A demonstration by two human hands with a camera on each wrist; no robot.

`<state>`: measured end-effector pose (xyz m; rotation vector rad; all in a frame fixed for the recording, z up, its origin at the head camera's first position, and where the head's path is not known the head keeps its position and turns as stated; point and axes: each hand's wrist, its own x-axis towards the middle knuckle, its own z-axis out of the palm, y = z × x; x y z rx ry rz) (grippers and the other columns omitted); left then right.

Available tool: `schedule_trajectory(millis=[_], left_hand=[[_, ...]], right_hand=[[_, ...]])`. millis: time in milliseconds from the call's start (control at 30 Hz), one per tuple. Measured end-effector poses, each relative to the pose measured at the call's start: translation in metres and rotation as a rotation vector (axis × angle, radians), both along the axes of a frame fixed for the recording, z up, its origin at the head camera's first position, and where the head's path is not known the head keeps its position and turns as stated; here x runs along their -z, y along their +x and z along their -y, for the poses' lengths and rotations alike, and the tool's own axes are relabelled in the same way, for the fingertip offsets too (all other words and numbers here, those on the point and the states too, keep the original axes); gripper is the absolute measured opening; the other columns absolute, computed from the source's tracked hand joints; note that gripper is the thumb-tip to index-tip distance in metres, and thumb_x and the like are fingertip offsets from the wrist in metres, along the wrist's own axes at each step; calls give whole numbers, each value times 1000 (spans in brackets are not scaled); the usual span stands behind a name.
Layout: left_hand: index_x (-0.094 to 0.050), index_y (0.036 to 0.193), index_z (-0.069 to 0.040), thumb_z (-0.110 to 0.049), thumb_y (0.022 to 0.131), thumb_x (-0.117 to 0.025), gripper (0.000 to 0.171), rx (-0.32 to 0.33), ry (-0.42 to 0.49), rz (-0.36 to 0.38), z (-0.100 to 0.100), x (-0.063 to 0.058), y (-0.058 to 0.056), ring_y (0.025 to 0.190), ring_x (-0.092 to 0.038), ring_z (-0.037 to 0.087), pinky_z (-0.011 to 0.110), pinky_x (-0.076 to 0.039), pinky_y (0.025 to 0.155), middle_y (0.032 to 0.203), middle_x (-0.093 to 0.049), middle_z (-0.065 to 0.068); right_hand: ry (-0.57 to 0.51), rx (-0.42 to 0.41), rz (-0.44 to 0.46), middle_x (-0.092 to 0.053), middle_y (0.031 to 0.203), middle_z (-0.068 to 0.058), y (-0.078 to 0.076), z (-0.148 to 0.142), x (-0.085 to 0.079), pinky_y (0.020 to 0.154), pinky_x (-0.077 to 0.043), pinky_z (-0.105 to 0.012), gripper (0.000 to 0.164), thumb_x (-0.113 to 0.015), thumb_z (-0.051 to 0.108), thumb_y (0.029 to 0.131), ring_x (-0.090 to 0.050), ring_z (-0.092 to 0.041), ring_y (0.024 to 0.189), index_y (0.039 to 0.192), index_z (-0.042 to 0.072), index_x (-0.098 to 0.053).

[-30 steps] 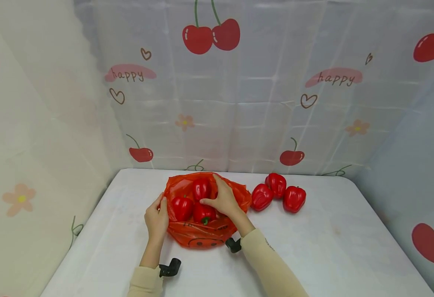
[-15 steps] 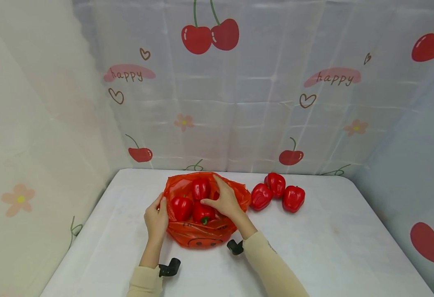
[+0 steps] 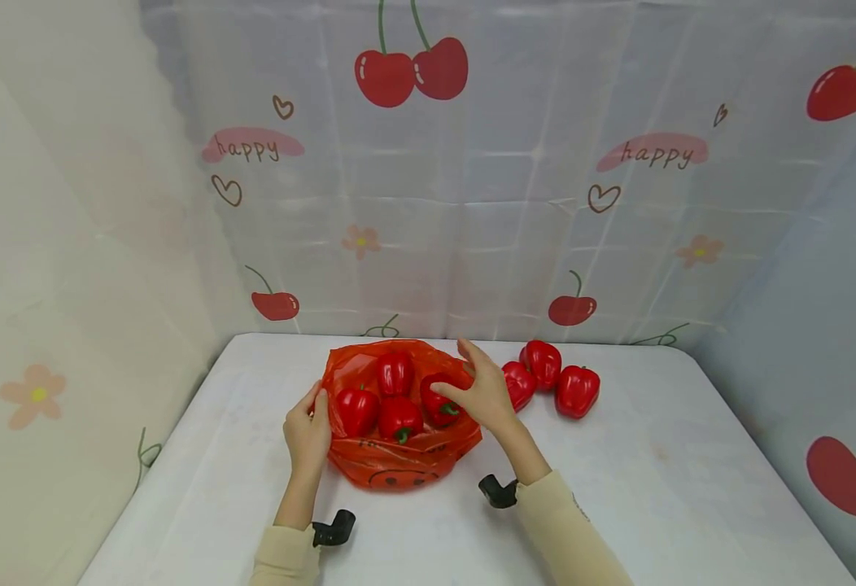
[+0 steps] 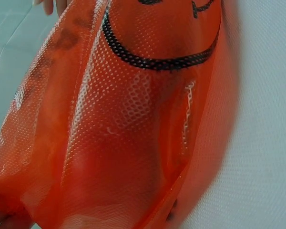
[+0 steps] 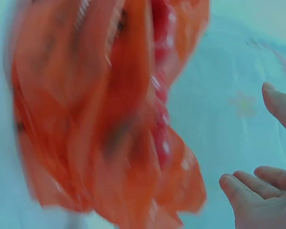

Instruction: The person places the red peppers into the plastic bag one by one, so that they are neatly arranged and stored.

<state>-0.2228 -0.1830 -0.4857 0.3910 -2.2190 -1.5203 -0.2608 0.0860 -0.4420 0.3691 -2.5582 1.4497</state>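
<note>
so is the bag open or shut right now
Open: the head view looks straight into the bag and shows four peppers inside, with the left hand holding its edge.

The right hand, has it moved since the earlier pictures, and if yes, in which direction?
Yes. In the head view, the right hand has moved rightward, toward the loose peppers, which have stayed in place on the table.

White table (image 3: 662,496), orange-red bag (image 3: 402,462), three red peppers (image 3: 578,392).

the head view looks forward and down, sharing the red bag (image 3: 408,465) with two close wrist views.
</note>
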Motion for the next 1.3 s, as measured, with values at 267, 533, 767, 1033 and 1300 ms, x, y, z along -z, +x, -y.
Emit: schedule_trajectory(millis=[267, 533, 767, 1033, 1300], left_hand=[[-55, 136, -1, -18, 102, -47, 39, 0, 8, 11, 0, 1, 0, 128, -53, 39, 50, -46, 103, 136, -57, 21], [-55, 136, -1, -18, 102, -47, 39, -4, -7, 8, 1, 2, -1, 125, -55, 40, 50, -48, 101, 135, -58, 21], [-57, 134, 0, -15, 101, -49, 37, -14, -19, -11, 0, 1, -1, 125, -55, 40, 53, -46, 103, 133, -58, 22], [-56, 135, 0, -15, 102, -48, 37, -3, -14, -7, 1, 2, -1, 126, -54, 40, 52, -46, 103, 134, -57, 22], [-54, 137, 0, -17, 103, -46, 39, 14, -5, 2, -1, 0, 0, 129, -51, 40, 52, -44, 105, 136, -56, 22]], right_hand=[[17, 167, -133, -47, 147, -19, 6, -57, -12, 101, -48, -51, 84, -82, 24, 78, -48, -36, 134, 148, 4, -40], [82, 451, -113, -43, 149, -22, 2, -114, 0, 102, -45, -59, 81, -79, 24, 82, -44, -42, 133, 149, 1, -37], [23, 585, 106, -31, 156, -24, 2, -143, 22, 102, -41, -63, 87, -75, 27, 86, -30, -44, 142, 154, 4, -26], [19, 611, 193, -29, 154, -28, 0, -153, 48, 105, -39, -63, 91, -74, 26, 85, -29, -47, 141, 154, -1, -20], [17, 623, 244, -23, 155, -30, -3, -153, 66, 107, -36, -62, 99, -74, 21, 84, -25, -48, 142, 155, -3, -9]])
